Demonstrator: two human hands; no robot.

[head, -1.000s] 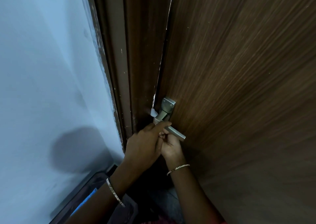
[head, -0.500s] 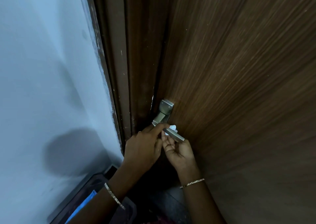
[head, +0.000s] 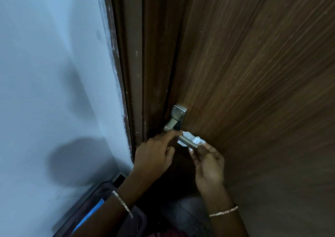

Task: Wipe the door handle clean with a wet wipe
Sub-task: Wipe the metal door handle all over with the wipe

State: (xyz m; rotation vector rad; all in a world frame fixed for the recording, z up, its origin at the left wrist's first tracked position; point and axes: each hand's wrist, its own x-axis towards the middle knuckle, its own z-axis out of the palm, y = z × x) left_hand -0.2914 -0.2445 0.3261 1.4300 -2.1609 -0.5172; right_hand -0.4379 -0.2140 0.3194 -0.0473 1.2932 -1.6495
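White wipe (head: 196, 140), only a small wad, may slip off the handle's (head: 177, 117) right tip if the right hand (head: 208, 164) loosens its pinch from below. Downward pressure could also swing the lever and leave its neck unwiped. Left hand (head: 155, 155) lays a straight forefinger on top, other fingers curled under (gripping or not, I cannot tell). The handle is matt grey metal, square-edged, at the door's (head: 253, 73) left edge.

Silver door handle (head: 177, 121), crumpled white wet wipe (head: 195, 139) against its lever.
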